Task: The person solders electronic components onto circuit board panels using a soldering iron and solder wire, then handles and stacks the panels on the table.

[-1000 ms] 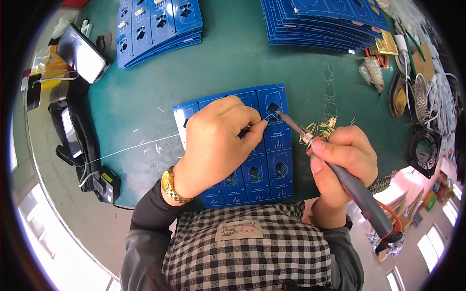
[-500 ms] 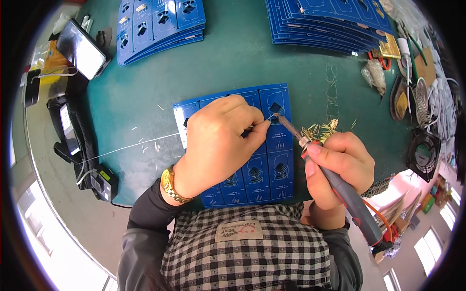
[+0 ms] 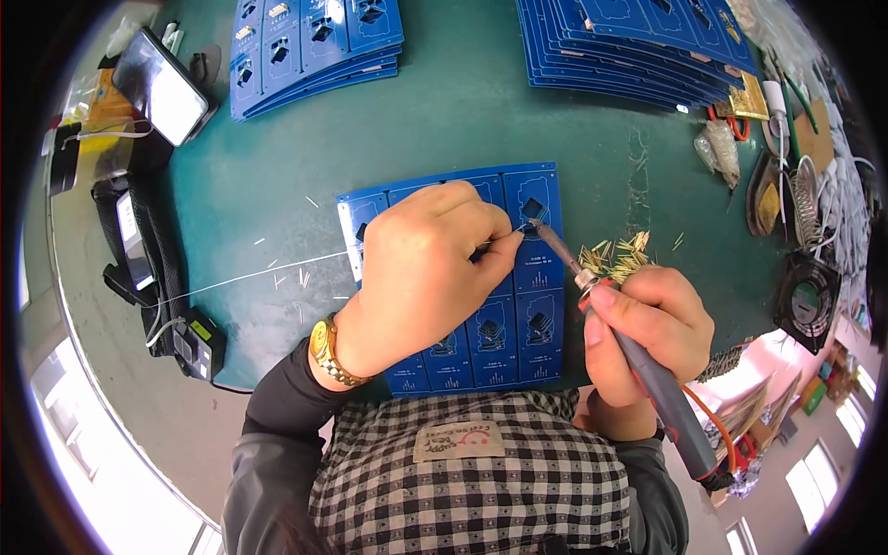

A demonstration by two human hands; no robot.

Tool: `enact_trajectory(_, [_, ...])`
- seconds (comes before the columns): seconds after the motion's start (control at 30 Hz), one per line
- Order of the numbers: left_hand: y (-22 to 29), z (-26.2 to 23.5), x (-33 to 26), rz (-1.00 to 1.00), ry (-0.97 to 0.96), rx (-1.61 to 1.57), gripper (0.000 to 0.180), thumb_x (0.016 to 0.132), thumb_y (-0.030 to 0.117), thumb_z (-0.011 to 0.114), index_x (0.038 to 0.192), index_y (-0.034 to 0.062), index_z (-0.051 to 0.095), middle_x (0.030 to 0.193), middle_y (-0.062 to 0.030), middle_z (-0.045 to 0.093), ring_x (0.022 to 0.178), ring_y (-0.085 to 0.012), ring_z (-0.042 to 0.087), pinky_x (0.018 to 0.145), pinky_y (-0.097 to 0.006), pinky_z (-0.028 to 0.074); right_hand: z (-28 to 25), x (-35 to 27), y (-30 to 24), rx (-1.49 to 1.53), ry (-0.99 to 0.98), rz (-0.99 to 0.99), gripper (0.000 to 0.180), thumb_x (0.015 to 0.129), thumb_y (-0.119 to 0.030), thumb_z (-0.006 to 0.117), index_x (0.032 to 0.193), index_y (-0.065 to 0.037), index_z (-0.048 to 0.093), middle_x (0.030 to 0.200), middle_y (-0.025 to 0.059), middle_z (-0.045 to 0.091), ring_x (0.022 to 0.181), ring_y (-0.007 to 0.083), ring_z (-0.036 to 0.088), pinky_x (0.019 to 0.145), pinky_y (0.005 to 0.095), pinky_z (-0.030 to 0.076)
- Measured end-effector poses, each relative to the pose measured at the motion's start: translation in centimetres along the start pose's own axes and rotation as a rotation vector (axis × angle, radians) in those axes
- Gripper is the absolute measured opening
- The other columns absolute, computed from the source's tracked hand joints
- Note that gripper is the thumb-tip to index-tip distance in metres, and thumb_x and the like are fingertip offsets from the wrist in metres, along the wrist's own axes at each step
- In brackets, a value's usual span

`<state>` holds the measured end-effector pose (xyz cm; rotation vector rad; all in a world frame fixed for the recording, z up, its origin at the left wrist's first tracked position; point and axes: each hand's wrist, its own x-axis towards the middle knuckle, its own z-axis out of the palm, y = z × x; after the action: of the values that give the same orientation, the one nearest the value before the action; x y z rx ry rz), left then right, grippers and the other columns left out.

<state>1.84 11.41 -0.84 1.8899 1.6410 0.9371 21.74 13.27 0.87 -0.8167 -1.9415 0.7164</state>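
Observation:
A blue circuit board panel (image 3: 532, 277) lies on the green mat in front of me. My left hand (image 3: 425, 273) rests on it with fingers pinched on a thin solder wire (image 3: 240, 277) that runs off to the left. My right hand (image 3: 652, 324) grips a soldering iron (image 3: 647, 370) like a pen. The iron's tip touches the board near its top right corner, right beside my left fingertips. A heap of small gold pins (image 3: 615, 259) lies just right of the board.
Two stacks of blue boards (image 3: 314, 42) (image 3: 629, 46) sit at the back. A lit phone (image 3: 162, 88) and black devices (image 3: 139, 240) stand at the left. A small fan (image 3: 807, 301), a wire coil and tools crowd the right edge.
Both hands have shifted slightly; the iron tip stays at the board's top right area next to my left fingertips.

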Motion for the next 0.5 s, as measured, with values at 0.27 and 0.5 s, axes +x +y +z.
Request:
enact_trajectory(0.27, [0.6,-1.9,0.1,0.088,0.011,-0.096,0.013,0.068,-0.003,0.075,0.073,0.0030,0.064,0.068,-0.0049,0.059,0.057,-0.0154,0.054,0.052,-0.025,0.043,-0.2,-0.4,0.2,0.101,0.203,0.040,0.035,0.068,-0.008,0.077,0.100,0.001,0.066,0.068,0.0094,0.060,0.055,0.0159,0.055,0.048,0.0240,0.042])
enact_trajectory(0.5, [2.2,-3.9,-1.4,0.172,0.100,-0.109,0.014,0.068,0.002,0.077,0.075,0.0048,0.064,0.072,-0.0057,0.060,0.063,-0.0204,0.058,0.054,-0.030,0.047,0.3,-0.4,-0.2,0.040,0.051,0.040,0.039,0.073,-0.024,0.078,0.106,-0.006,0.068,0.075,0.0092,0.063,0.058,0.0159,0.056,0.051,0.0256,0.042])
